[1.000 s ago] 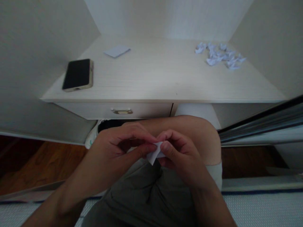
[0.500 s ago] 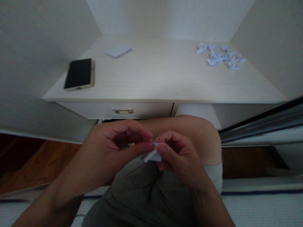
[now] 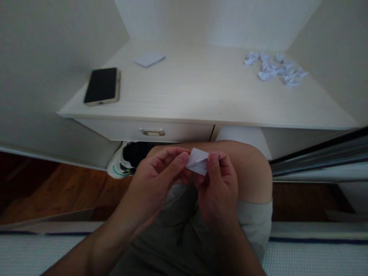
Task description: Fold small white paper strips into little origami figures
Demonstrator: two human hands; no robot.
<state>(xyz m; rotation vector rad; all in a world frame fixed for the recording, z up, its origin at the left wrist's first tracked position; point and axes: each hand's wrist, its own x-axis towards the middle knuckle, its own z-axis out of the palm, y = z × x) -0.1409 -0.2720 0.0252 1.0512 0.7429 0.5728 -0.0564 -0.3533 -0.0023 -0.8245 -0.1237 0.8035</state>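
Between my two hands, above my lap, is a small folded piece of white paper [image 3: 198,160] with a crease running across it. My left hand [image 3: 161,174] pinches its left edge between thumb and fingers. At the right edge, my right hand [image 3: 219,180] grips it with the thumb on top and the fingers curled beneath. On the desk at the far right lie several small folded white paper pieces [image 3: 273,69] in a loose cluster. A flat folded paper sheet [image 3: 149,59] rests at the back left of the desk.
A black-topped rectangular device [image 3: 102,86] lies on the left of the white desk [image 3: 189,96]. Under the desk top is a drawer with a metal handle [image 3: 152,132]. A white and black shoe [image 3: 120,163] shows below it. My bent knee [image 3: 250,168] is near the desk's front edge.
The paper has turned so its flat face shows more fully, and both hands have moved slightly up. My left hand has drawn back, uncovering the shoe. The view has shifted a little.
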